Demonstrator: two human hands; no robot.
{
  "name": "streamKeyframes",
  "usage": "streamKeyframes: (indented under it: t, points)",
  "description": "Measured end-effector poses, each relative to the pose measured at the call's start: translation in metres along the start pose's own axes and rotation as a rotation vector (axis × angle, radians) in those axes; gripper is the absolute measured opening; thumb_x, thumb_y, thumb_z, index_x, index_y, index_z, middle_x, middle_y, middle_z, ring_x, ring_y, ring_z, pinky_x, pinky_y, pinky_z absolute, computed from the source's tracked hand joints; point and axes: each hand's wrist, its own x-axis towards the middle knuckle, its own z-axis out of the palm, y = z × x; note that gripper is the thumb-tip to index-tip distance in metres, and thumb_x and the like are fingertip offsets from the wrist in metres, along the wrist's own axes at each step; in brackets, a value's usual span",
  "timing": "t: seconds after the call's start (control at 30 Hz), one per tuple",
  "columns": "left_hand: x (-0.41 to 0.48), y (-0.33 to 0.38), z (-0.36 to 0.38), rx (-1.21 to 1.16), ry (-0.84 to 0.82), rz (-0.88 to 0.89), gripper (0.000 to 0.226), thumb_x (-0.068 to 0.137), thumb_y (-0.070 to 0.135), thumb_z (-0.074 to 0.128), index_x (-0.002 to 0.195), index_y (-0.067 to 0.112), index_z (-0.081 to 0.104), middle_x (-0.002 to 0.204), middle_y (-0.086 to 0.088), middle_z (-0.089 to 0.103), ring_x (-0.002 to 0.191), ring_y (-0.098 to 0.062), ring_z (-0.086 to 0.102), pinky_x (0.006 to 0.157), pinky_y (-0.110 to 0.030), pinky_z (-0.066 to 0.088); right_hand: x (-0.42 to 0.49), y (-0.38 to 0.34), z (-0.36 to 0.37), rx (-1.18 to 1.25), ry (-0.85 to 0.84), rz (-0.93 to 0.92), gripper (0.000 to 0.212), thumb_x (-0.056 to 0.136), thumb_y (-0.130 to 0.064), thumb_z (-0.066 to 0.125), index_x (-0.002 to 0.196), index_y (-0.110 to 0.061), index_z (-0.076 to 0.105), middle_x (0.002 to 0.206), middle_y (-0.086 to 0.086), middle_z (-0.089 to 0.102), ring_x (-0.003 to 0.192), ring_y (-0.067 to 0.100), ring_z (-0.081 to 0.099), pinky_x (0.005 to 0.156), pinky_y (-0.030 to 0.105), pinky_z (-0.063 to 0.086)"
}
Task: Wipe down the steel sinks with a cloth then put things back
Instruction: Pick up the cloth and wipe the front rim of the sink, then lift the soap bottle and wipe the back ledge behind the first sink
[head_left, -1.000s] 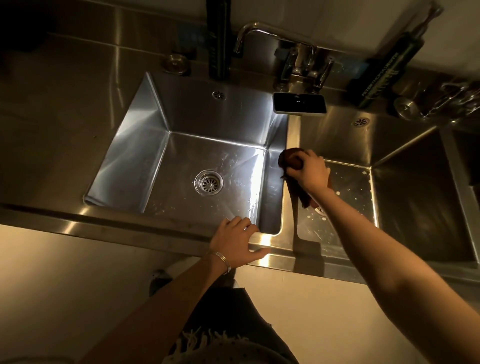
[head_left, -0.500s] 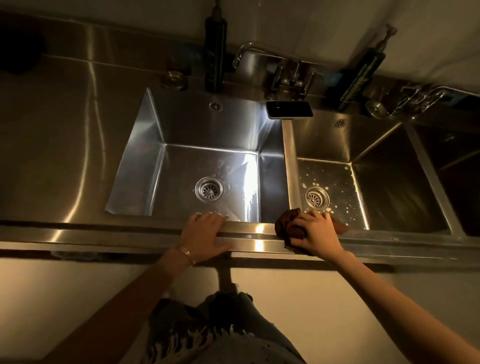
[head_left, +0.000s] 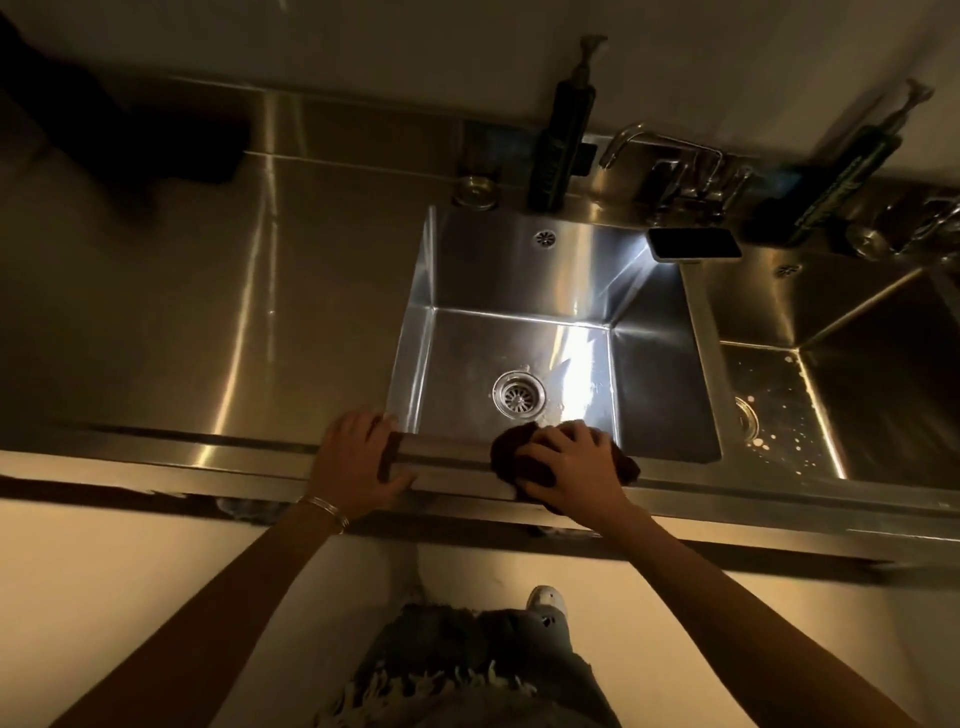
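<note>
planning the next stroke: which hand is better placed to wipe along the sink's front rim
Right. The right hand holds the cloth on the rim; the left hand only rests on the rim beside it, with no cloth.

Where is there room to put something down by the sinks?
The wide counter left of the left sink is free. The crowded back ledge holds a bottle and faucet; left hand, right hand and cloth fill the front rim.

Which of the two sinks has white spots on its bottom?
The right sink, away from the cloth: pale spots speckle its floor around the drain. The left sink, at whose front edge the right hand holds the cloth, shows only glare.
</note>
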Motion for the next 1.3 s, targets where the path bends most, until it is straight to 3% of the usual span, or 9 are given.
streamKeyframes:
  t: [0.17, 0.33, 0.43, 0.5, 0.63, 0.8, 1.03, 1.17, 1.3]
  points:
    - [-0.003, -0.031, -0.010, -0.049, 0.029, -0.054, 0.083, 0.076, 0.058, 0.039, 0.139, 0.005, 0.040, 0.144, -0.019, 0.037, 0.131, -0.036, 0.035, 0.111, -0.049, 0.028, -0.029, 0.009, 0.006, -0.098, -0.043, 0.152, 0.047, 0.082, -0.057, 0.059, 0.124, -0.036, 0.057, 0.132, 0.001, 0.054, 0.119, 0.038, 0.045, 0.098, 0.055, 0.032]
    - [-0.005, -0.045, -0.012, -0.065, -0.015, 0.008, 0.084, 0.080, 0.062, 0.023, 0.142, 0.007, 0.036, 0.149, -0.014, 0.031, 0.138, -0.030, 0.027, 0.114, -0.042, 0.022, 0.021, -0.055, 0.012, -0.082, -0.052, 0.035, 0.047, 0.087, -0.058, 0.049, 0.128, -0.037, 0.050, 0.133, -0.001, 0.049, 0.117, 0.032, 0.044, 0.095, 0.047, 0.032]
    - [-0.005, -0.051, -0.011, -0.046, -0.012, 0.038, 0.072, 0.086, 0.055, 0.035, 0.141, 0.008, 0.037, 0.149, -0.013, 0.032, 0.138, -0.028, 0.028, 0.114, -0.042, 0.023, 0.047, -0.088, 0.014, -0.094, -0.085, -0.061, 0.045, 0.086, -0.055, 0.052, 0.127, -0.037, 0.051, 0.131, 0.001, 0.049, 0.113, 0.032, 0.045, 0.090, 0.045, 0.033]
    - [-0.004, -0.051, -0.011, -0.032, -0.011, 0.058, 0.076, 0.083, 0.057, 0.028, 0.139, 0.008, 0.041, 0.146, -0.015, 0.037, 0.136, -0.030, 0.032, 0.112, -0.042, 0.026, 0.042, -0.081, 0.010, -0.095, -0.074, -0.089, 0.045, 0.082, -0.050, 0.061, 0.124, -0.034, 0.056, 0.126, 0.005, 0.054, 0.106, 0.035, 0.051, 0.085, 0.046, 0.038]
    - [0.004, -0.047, -0.012, -0.008, -0.020, 0.075, 0.072, 0.081, 0.055, 0.032, 0.136, 0.012, 0.045, 0.142, -0.016, 0.040, 0.132, -0.032, 0.035, 0.107, -0.046, 0.029, 0.011, -0.033, 0.001, -0.071, -0.043, 0.030, 0.046, 0.075, -0.042, 0.072, 0.117, -0.027, 0.063, 0.114, 0.010, 0.062, 0.095, 0.037, 0.058, 0.082, 0.051, 0.044]
    - [0.025, -0.032, -0.009, 0.041, -0.055, 0.085, 0.061, 0.085, 0.049, 0.052, 0.137, 0.018, 0.042, 0.144, -0.012, 0.035, 0.134, -0.031, 0.029, 0.106, -0.050, 0.023, 0.030, -0.008, -0.018, -0.060, -0.199, 0.094, 0.046, 0.083, -0.047, 0.060, 0.127, -0.034, 0.054, 0.125, -0.001, 0.051, 0.112, 0.024, 0.047, 0.095, 0.040, 0.038]
    - [0.111, 0.025, -0.033, 0.080, 0.010, 0.201, 0.062, 0.091, 0.048, 0.044, 0.146, 0.025, 0.027, 0.153, -0.005, 0.022, 0.142, -0.022, 0.014, 0.114, -0.041, 0.016, 0.082, 0.039, -0.075, 0.177, 0.125, 0.332, 0.042, 0.077, -0.034, 0.071, 0.118, -0.029, 0.063, 0.112, 0.001, 0.059, 0.106, 0.025, 0.054, 0.092, 0.042, 0.042]
    - [0.175, 0.070, -0.046, 0.100, 0.030, 0.235, 0.064, 0.092, 0.045, 0.042, 0.148, 0.022, 0.020, 0.156, -0.002, 0.015, 0.144, -0.018, 0.010, 0.116, -0.037, 0.012, 0.111, 0.078, -0.098, 0.222, 0.224, 0.393, 0.042, 0.076, -0.033, 0.072, 0.117, -0.027, 0.064, 0.111, 0.003, 0.060, 0.104, 0.028, 0.055, 0.091, 0.044, 0.043]
    - [0.236, 0.104, -0.054, 0.084, 0.055, 0.275, 0.064, 0.089, 0.041, 0.048, 0.145, 0.020, 0.027, 0.153, -0.003, 0.021, 0.141, -0.017, 0.016, 0.113, -0.034, 0.017, 0.142, 0.121, -0.110, 0.230, 0.227, 0.385, 0.040, 0.077, -0.034, 0.071, 0.115, -0.025, 0.064, 0.111, 0.004, 0.059, 0.103, 0.030, 0.054, 0.090, 0.046, 0.043]
